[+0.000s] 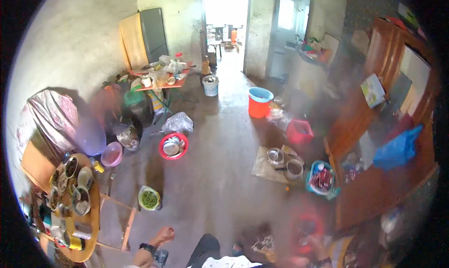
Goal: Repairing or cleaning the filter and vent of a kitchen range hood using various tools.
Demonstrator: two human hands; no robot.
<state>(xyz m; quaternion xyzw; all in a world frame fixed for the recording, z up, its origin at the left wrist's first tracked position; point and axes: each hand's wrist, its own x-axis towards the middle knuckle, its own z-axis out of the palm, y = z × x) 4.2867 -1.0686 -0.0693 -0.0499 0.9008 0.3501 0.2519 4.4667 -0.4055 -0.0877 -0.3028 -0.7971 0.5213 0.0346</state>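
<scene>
Apparently the kitchen work I am watching is partway through, though blur around the right hand (317,243) limits that judgement. At the far end, the room has a bright doorway (227,10), and a stained pale wall (75,39) runs along my left. The grey floor (210,137) carries much of the gear, with a long brown wooden cabinet (369,198) on the right.

Closer, on the left, an oval wooden counter (95,209) is crowded with dishes (86,177) and packages. A red tub (161,148) of stacked tableware sits ahead on the floor; I take that washing-up as separate.

The red basin, (320,223) where the work seems to be, is at my lower right, its contents unreadable. Its share looks unfinished to me, whereas the green vegetables (150,199) in a pale bowl (148,210) seem prepared. Whitish scraps (263,243) beside the basin probably remain to be cleared.

My left hand (163,235) is half curled, nothing visible in it; my right hovers or rests at the basin, and I cannot tell whether it grasps anything.
</scene>
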